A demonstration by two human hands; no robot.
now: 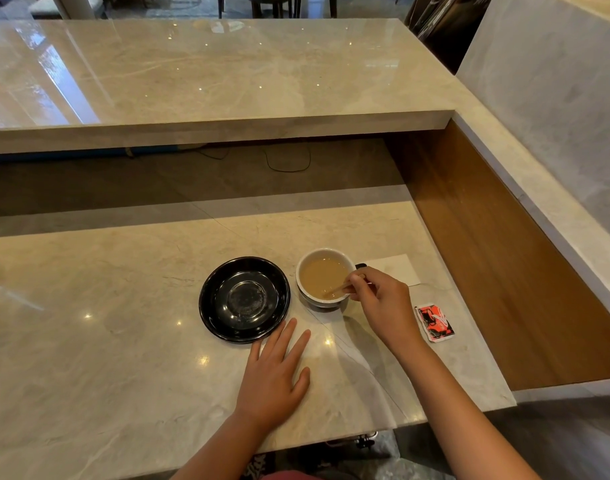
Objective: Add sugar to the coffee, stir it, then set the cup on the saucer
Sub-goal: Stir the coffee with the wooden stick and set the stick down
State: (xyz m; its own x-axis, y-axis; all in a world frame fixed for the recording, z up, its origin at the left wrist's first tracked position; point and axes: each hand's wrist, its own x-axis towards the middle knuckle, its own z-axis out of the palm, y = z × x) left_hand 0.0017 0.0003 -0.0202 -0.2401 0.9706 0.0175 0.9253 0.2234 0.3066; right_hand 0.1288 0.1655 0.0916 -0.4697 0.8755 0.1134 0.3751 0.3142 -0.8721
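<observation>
One white cup (pixel 326 277), milky coffee (pixel 322 277), stirrer (pixel 338 289) dipped

A glossy beige marble counter (pixel 123 341) lies near, a raised marble ledge (pixel 210 74) with ceiling-light glints runs across the far side, a wood panel (pixel 487 254) lines the recess at right below a pale marble wall (pixel 556 81), and dark chair legs (pixel 262 5) stand far beyond

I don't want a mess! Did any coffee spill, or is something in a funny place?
No spill shows on the counter. The cup stands upright beside the black saucer, not on it yet. The right hand holds a stirrer in the coffee. A red sugar packet lies loose nearby.
</observation>
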